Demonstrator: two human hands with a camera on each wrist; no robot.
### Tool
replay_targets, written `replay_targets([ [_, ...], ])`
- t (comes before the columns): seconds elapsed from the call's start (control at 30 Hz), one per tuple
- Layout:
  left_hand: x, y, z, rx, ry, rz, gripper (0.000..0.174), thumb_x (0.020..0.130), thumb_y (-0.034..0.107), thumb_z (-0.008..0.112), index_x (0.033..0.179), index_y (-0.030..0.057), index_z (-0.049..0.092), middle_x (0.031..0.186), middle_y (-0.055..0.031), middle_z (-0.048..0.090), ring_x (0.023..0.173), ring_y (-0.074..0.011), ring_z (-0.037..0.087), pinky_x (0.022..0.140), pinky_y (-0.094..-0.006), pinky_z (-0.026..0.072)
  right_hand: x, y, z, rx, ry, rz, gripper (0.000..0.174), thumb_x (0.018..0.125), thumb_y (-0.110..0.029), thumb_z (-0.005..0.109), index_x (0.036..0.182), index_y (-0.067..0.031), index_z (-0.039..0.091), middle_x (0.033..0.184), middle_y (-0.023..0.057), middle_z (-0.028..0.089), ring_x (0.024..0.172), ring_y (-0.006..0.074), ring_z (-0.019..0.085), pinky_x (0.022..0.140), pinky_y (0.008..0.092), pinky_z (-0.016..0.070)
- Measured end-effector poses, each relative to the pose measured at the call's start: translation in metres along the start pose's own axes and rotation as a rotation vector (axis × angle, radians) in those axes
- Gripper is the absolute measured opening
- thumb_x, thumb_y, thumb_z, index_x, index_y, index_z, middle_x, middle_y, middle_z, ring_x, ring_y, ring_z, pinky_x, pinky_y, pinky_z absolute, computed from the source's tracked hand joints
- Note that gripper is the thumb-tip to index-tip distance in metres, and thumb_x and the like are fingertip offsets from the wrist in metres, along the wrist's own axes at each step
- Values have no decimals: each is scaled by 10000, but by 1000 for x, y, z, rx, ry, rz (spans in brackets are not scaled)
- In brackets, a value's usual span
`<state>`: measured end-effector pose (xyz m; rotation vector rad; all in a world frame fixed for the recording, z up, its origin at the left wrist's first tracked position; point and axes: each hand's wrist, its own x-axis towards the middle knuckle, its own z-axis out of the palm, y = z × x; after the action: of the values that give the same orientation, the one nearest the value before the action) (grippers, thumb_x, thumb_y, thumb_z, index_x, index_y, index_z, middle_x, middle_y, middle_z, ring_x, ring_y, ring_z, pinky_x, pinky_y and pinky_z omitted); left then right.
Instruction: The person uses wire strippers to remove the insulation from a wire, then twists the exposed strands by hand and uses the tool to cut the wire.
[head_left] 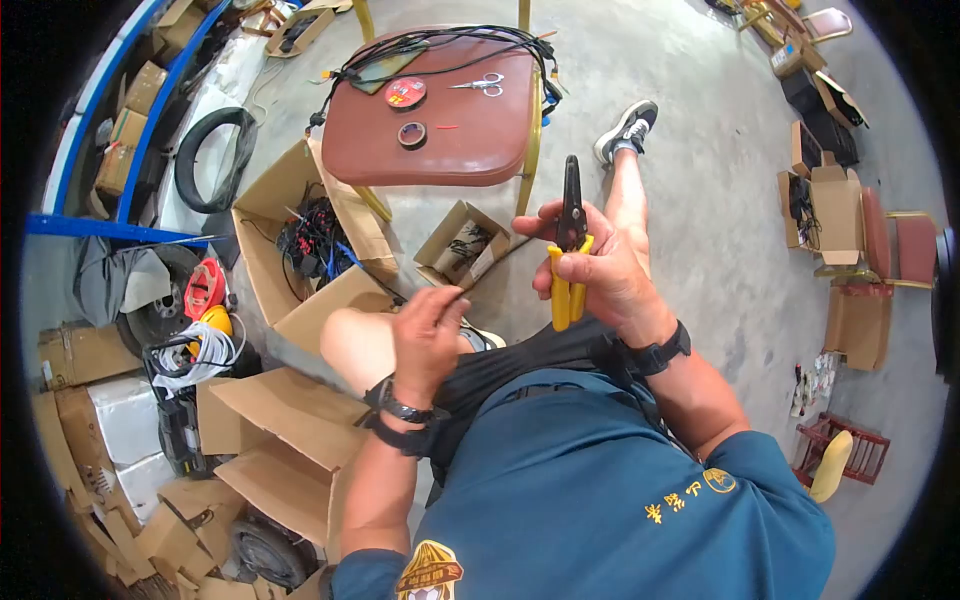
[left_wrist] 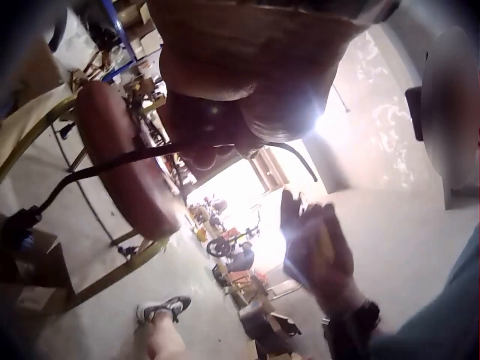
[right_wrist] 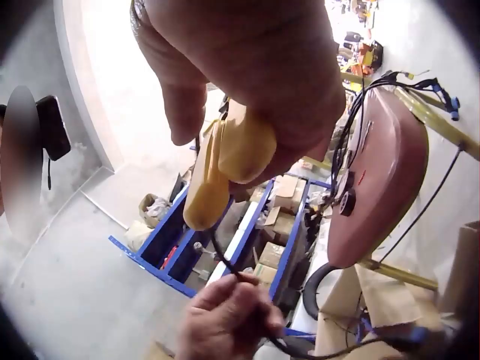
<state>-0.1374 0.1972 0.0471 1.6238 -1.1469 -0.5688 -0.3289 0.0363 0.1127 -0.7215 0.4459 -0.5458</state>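
Yellow-handled pliers with black jaws (head_left: 572, 200) stand upright in my right hand (head_left: 615, 275), the thumb across the handles. My left hand (head_left: 425, 340) pinches a black cable (left_wrist: 112, 161) between thumb and fingertips. In the right wrist view the cable runs from the left hand (right_wrist: 229, 315) up past the yellow handles (right_wrist: 206, 187) and down to the lower right. On the red-brown chair seat (head_left: 440, 150) lie a bundle of black cables (head_left: 440, 38), scissors (head_left: 488, 84), a red tape roll (head_left: 405, 93), a dark tape roll (head_left: 411, 134) and a small red piece (head_left: 447, 127).
An open cardboard box (head_left: 275, 195) with tangled wires stands left of the chair, and a smaller box (head_left: 440, 250) sits in front of it. Another open box (head_left: 290, 460) is at lower left. Blue shelving (head_left: 150, 110) and a black tyre (head_left: 190, 165) are farther left.
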Motion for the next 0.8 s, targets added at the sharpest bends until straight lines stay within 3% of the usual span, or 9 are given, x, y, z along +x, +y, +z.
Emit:
replay_targets([
  [0.2, -24, -8, 23, -80, -184, -64, 175, 828, 22, 717, 993, -11, 670, 870, -129, 673, 766, -218, 668, 671, -294, 515, -10, 9, 0, -139, 60, 125, 325, 830, -6, 739, 1112, -23, 579, 880, 107, 696, 737, 234, 699, 679, 359, 576],
  [0.27, -24, -4, 26, -226, -281, -126, 181, 867, 50, 704, 1035, -7, 672, 870, -86, 691, 805, -168, 675, 680, -296, 522, -13, 15, 1, -201, 32, 190, 330, 817, -25, 741, 1107, -26, 586, 893, 109, 697, 729, 226, 697, 681, 351, 577],
  [0.37, -17, 18, 33, -698, -319, -332, 184, 917, 45, 659, 1089, -20, 665, 926, -52, 684, 832, -118, 634, 743, -264, 515, -13, 32, -1, -217, -9, 235, 292, 835, -27, 727, 1095, -25, 593, 891, 100, 699, 745, 216, 699, 698, 346, 580],
  [0.43, -15, 18, 33, -679, -310, -381, 211, 941, 58, 643, 1142, -3, 657, 849, -14, 662, 718, -69, 586, 629, -223, 475, -12, 34, 3, -187, 19, 240, 290, 845, -24, 722, 1101, -25, 587, 904, 96, 700, 755, 214, 700, 715, 348, 581],
  [0.5, -15, 9, 27, -595, -293, -431, 226, 938, 68, 653, 1158, 14, 656, 811, 8, 656, 670, -32, 550, 567, -206, 437, -8, 25, 4, -202, 7, 213, 316, 899, -55, 673, 1190, -13, 559, 1052, 127, 682, 831, 210, 699, 772, 355, 578],
  [0.6, -9, 6, 17, -738, -116, -408, 190, 944, 86, 660, 1122, 21, 661, 770, 7, 622, 589, -31, 489, 509, -199, 389, -7, -4, 25, -192, 17, 127, 350, 944, -86, 626, 1276, -26, 531, 1175, 143, 644, 911, 225, 694, 827, 376, 573],
  [0.7, 0, 13, 3, -812, -2, -381, 163, 946, 89, 652, 1093, 17, 659, 745, -15, 612, 555, -56, 477, 483, -201, 373, -7, 4, 4, 5, -59, 209, 315, 947, -81, 615, 1250, -25, 545, 1118, 141, 664, 929, 246, 695, 844, 399, 574],
  [0.73, 1, 12, 0, -815, 15, -379, 172, 947, 86, 647, 1105, 18, 656, 736, -25, 612, 546, -69, 481, 479, -206, 376, -6, 22, -13, -6, -47, 276, 283, 953, -88, 607, 1228, -39, 559, 1063, 147, 678, 919, 251, 692, 847, 420, 571],
  [0.8, 4, 13, -8, -794, 3, -370, 182, 954, 93, 615, 1111, 7, 651, 734, -50, 613, 547, -95, 490, 489, -220, 385, -5, 33, -13, -140, -20, 362, 254, 954, -108, 618, 1197, -45, 575, 968, 119, 686, 865, 223, 679, 814, 384, 559],
])
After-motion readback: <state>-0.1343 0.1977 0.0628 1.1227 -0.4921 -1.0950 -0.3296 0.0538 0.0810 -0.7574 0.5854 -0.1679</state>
